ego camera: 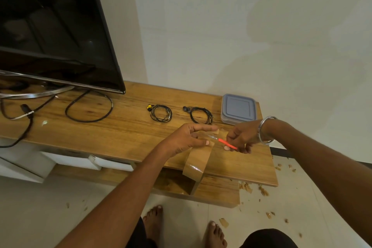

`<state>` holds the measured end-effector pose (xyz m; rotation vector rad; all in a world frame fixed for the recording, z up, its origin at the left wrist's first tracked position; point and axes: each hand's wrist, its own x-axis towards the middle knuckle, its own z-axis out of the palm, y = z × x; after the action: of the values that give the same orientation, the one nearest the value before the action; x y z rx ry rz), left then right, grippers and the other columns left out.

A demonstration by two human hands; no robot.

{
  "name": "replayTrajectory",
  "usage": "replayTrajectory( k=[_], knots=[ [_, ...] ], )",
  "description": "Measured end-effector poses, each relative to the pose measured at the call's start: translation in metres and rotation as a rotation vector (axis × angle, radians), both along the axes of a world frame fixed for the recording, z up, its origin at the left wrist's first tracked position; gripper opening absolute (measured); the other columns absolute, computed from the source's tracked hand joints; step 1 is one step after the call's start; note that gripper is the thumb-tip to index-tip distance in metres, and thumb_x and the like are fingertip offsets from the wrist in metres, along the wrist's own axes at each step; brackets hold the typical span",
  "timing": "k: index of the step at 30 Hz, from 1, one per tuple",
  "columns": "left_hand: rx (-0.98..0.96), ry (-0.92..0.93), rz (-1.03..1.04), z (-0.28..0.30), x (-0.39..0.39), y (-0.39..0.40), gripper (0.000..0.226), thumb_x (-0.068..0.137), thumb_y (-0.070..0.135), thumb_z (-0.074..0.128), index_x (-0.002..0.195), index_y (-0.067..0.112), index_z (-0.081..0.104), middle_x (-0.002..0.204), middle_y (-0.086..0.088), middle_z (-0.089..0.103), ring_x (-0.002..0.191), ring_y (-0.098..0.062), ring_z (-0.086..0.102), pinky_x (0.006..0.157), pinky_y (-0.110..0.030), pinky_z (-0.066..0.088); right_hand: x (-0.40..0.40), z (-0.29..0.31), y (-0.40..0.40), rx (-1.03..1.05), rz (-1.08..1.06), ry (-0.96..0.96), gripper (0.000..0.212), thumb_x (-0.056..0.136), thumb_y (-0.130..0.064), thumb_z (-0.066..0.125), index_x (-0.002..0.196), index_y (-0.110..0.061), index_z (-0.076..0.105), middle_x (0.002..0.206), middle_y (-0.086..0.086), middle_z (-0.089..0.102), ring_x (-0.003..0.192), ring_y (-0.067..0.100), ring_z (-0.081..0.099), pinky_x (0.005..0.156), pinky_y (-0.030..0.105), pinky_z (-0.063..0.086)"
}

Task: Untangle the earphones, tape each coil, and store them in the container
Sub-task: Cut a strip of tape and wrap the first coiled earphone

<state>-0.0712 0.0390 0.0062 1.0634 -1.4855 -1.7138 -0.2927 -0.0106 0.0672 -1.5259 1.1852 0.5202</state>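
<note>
Both earphone coils, yellow-bud coil (161, 113) & black-bud coil (200, 114), lie untangled left of the shut container (238, 108), not taped yet; left hand (188, 139) pinches tape (198, 160), right hand (240, 138) grips scissors (222, 141).

Two bare forearms with no sleeves, a plain silver metal bangle (266, 130) around the right wrist, dark trousers (267, 237) over the knees, bare feet (214, 234) with no shoes
</note>
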Motion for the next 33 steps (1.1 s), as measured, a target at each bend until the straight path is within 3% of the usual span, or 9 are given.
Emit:
replayTrajectory(
  k=[3, 7, 9, 12, 18, 22, 25, 29, 33],
  knots=[
    [0.002, 0.006, 0.016, -0.003, -0.002, 0.002, 0.051, 0.084, -0.002, 0.068, 0.127, 0.023, 0.063, 0.135, 0.012, 0.059, 0.109, -0.001, 0.06, 0.103, -0.028, 0.046, 0.003, 0.001, 0.001, -0.004, 0.022, 0.033, 0.019, 0.084, -0.031, 0.068, 0.082, -0.012, 0.064, 0.072, 0.004, 0.058, 0.063, 0.016, 0.054, 0.063, 0.027, 0.05],
    [0.001, 0.055, 0.074, -0.001, -0.002, 0.002, 0.055, 0.083, -0.006, 0.067, 0.131, 0.02, 0.06, 0.137, 0.012, 0.055, 0.097, 0.005, 0.065, 0.084, -0.016, 0.05, -0.01, -0.002, 0.004, -0.064, -0.015, 0.033, 0.013, 0.088, -0.028, 0.063, 0.083, -0.017, 0.067, 0.088, 0.004, 0.065, 0.073, 0.016, 0.058, 0.07, 0.028, 0.054],
    [0.005, 0.073, 0.119, -0.006, -0.001, 0.001, 0.055, 0.082, -0.004, 0.069, 0.128, 0.025, 0.062, 0.138, 0.012, 0.056, 0.111, -0.005, 0.063, 0.088, -0.018, 0.051, -0.022, -0.011, 0.005, -0.257, 0.072, 0.179, 0.021, 0.091, -0.035, 0.056, 0.078, -0.021, 0.064, 0.093, 0.002, 0.066, 0.077, 0.015, 0.057, 0.074, 0.029, 0.053],
    [0.036, 0.116, 0.179, -0.011, -0.003, -0.001, 0.054, 0.082, -0.007, 0.067, 0.122, 0.029, 0.064, 0.133, 0.014, 0.059, 0.103, -0.013, 0.067, 0.089, -0.023, 0.053, -0.037, -0.037, 0.004, -0.623, 0.259, 0.506, 0.045, 0.092, -0.051, 0.046, 0.092, -0.013, 0.069, 0.084, 0.003, 0.061, 0.076, 0.019, 0.052, 0.072, 0.03, 0.045],
    [0.029, 0.104, 0.25, -0.016, -0.006, -0.007, 0.051, 0.082, -0.005, 0.069, 0.123, 0.025, 0.064, 0.131, 0.011, 0.06, 0.095, 0.0, 0.067, 0.084, -0.015, 0.051, -0.047, -0.082, -0.001, -0.668, 0.169, 0.763, 0.05, 0.089, -0.058, 0.045, 0.089, -0.013, 0.065, 0.067, 0.002, 0.054, 0.071, 0.021, 0.053, 0.075, 0.029, 0.049],
    [0.016, 0.084, 0.246, -0.015, -0.004, -0.011, 0.054, 0.081, -0.005, 0.07, 0.121, 0.029, 0.063, 0.129, 0.015, 0.061, 0.094, -0.013, 0.07, 0.09, -0.021, 0.051, -0.043, -0.085, -0.001, -0.668, 0.053, 0.696, 0.044, 0.087, -0.054, 0.053, 0.065, -0.016, 0.05, 0.061, 0.0, 0.047, 0.059, 0.016, 0.048, 0.065, 0.027, 0.042],
    [-0.016, 0.06, 0.261, -0.014, -0.005, -0.011, 0.055, 0.081, -0.007, 0.069, 0.122, 0.03, 0.062, 0.128, 0.019, 0.06, 0.092, -0.013, 0.071, 0.089, -0.02, 0.051, -0.036, -0.083, -0.001, -0.617, 0.013, 0.697, 0.025, 0.085, -0.039, 0.063, 0.081, -0.016, 0.058, 0.066, 0.0, 0.05, 0.071, 0.018, 0.053, 0.067, 0.026, 0.043],
    [-0.065, 0.039, 0.306, -0.016, -0.006, -0.011, 0.058, 0.082, -0.007, 0.069, 0.129, 0.025, 0.059, 0.127, 0.022, 0.056, 0.092, -0.013, 0.07, 0.092, -0.024, 0.052, -0.027, -0.078, 0.008, -0.762, -0.024, 0.697, 0.027, 0.084, -0.038, 0.066, 0.085, -0.012, 0.059, 0.076, 0.004, 0.055, 0.074, 0.02, 0.057, 0.076, 0.031, 0.049],
    [-0.112, 0.042, 0.361, -0.017, -0.007, -0.011, 0.059, 0.082, -0.008, 0.068, 0.131, 0.024, 0.059, 0.137, 0.015, 0.054, 0.089, -0.013, 0.069, 0.088, -0.021, 0.053, 0.004, -0.073, 0.023, -0.936, -0.239, 0.058, 0.038, 0.082, -0.014, 0.067, 0.119, -0.014, 0.055, 0.122, 0.007, 0.05, 0.103, 0.022, 0.056, 0.088, 0.03, 0.047]
  ],
)
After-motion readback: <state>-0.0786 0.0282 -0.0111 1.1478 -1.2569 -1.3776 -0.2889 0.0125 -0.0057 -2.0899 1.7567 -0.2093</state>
